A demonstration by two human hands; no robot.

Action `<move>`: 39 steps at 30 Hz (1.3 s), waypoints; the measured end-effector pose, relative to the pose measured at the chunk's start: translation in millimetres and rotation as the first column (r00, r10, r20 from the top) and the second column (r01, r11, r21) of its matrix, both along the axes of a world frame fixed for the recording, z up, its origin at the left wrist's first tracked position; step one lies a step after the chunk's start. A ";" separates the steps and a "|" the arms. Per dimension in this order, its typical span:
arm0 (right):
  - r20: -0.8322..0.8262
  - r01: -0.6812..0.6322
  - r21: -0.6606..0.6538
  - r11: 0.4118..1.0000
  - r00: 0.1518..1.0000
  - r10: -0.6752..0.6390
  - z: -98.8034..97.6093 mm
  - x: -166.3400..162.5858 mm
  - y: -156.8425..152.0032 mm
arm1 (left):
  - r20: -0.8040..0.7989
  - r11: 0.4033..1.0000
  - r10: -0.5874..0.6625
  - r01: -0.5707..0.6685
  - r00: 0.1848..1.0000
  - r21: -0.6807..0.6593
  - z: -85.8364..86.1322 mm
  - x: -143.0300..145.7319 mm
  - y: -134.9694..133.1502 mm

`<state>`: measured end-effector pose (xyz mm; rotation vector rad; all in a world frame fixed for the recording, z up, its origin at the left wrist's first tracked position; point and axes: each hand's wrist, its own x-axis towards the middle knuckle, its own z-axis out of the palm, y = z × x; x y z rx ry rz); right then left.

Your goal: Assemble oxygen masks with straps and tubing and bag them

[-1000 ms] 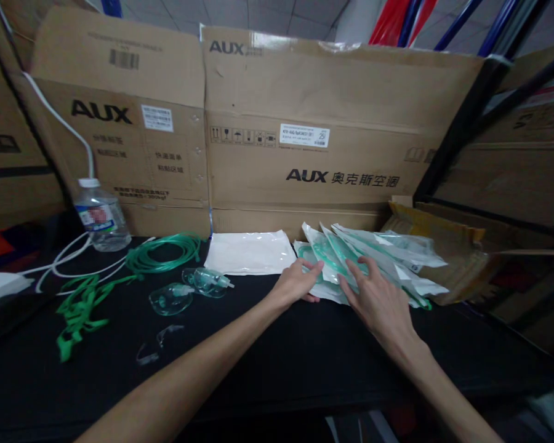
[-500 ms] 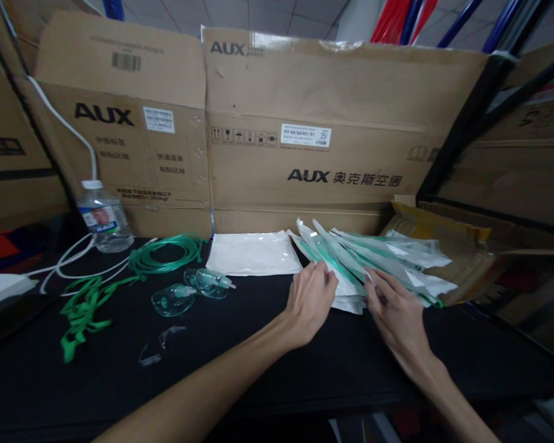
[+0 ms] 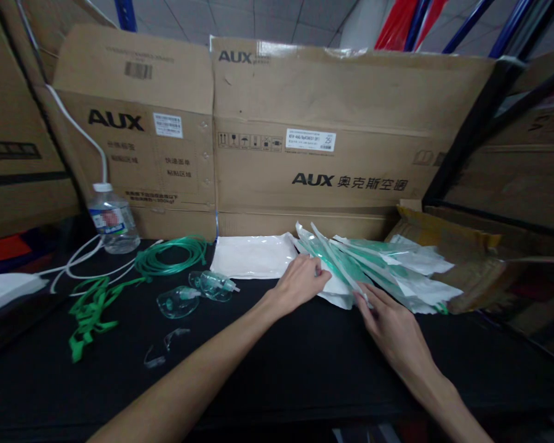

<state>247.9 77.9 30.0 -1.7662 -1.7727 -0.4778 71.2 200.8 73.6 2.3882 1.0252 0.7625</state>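
Several clear-and-white pouches with green contents (image 3: 397, 261) lie fanned out at the right of the black table. My left hand (image 3: 302, 282) is closed at the near end of the leftmost pouch (image 3: 330, 255), its thumb and fingers pinched together on it. Just to the right, my right hand (image 3: 392, 320) pinches the near edge of another pouch (image 3: 344, 261) that stands tilted on its side. Its fingertips are partly hidden. Behind my left hand a flat white packet (image 3: 253, 255) lies against the cardboard.
Two clear green masks (image 3: 179, 303), a coil of green tubing (image 3: 173, 255), green straps (image 3: 92, 317) and thin clear pieces (image 3: 156, 357) lie on the left. A water bottle (image 3: 115, 221) stands behind them. Cardboard (image 3: 351, 98) walls the back; an opened carton (image 3: 466, 258) sits at right.
Both hands have shifted a little to the left, and the pouch edge in my right hand has come with it. The view has tilted slightly.
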 end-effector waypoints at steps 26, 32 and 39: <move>0.362 0.568 -0.077 0.819 0.782 -0.508 38.5 44.0 1.6 | 0.142 0.976 0.166 -0.143 0.976 -0.163 -5.7 2.7 1.4; 0.356 0.421 -0.064 0.905 0.856 -0.374 38.1 24.9 13.0 | 0.085 0.979 0.174 -0.164 0.981 -0.120 -2.7 14.9 5.7; 0.273 0.265 0.101 0.959 0.920 -0.283 25.7 14.0 -3.7 | -0.010 0.968 0.249 -0.249 0.968 0.002 -3.7 3.5 4.2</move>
